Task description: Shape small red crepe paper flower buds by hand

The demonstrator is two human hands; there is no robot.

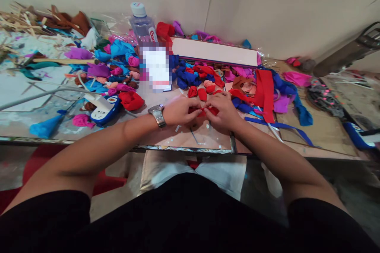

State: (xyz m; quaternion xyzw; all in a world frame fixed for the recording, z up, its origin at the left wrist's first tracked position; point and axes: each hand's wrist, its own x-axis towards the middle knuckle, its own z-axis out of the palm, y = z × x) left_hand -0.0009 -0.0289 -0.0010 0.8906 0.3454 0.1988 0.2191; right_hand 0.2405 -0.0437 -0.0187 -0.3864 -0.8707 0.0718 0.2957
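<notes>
My left hand (180, 110), below a metal wristwatch (157, 115), has its thumb and fingers pinched on a small piece of red crepe paper (203, 113). From the other side, my right hand (223, 110) pinches the same red piece, its fingers bent. The two hands almost meet low over the table. Just beyond them lie small rolled red crepe paper buds (202, 94), and a wide red crepe strip (264, 95) lies to the right. Much of the held piece is hidden by my fingers.
A blurred phone (156, 67) leans before a plastic bottle (144, 27). Left are a blue-and-white power strip (106, 110) with its cable and heaped coloured crepe pieces (115, 53). A long pale box (213, 50) lies at the back; a dark bottle (344, 53) leans at right.
</notes>
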